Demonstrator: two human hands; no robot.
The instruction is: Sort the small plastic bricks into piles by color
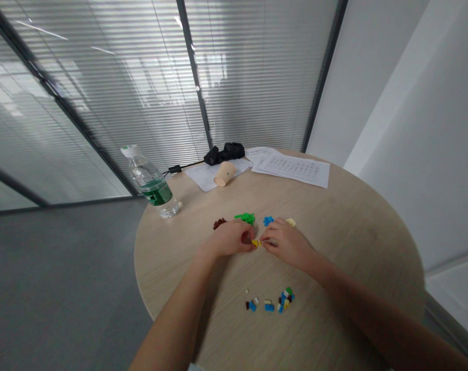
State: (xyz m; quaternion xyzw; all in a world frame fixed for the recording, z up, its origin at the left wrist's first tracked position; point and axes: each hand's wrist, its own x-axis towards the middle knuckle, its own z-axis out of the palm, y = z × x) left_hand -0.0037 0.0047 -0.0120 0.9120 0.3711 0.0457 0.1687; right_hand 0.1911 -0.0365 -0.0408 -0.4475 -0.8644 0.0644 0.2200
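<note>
Small yellow toy bricks (256,242) lie at the middle of the round table, between my two hands. My left hand (234,237) curves in from the left, thumb and fingertips closed at these bricks. From the other side my right hand (286,240) meets them with its fingers pinched; what lies between those fingertips is too small to tell. Just beyond the hands are piles of dark red bricks (219,223), green bricks (247,218), blue bricks (268,221) and cream bricks (291,222), partly hidden by the hands.
Nearer me lie a mixed-colour brick cluster (286,299), a blue brick (269,307) and small loose bricks (251,305). A water bottle (154,185) stands at the left edge. At the back are a paper cup (225,173) on its side, printed sheets (295,169) and a black folded umbrella (231,151).
</note>
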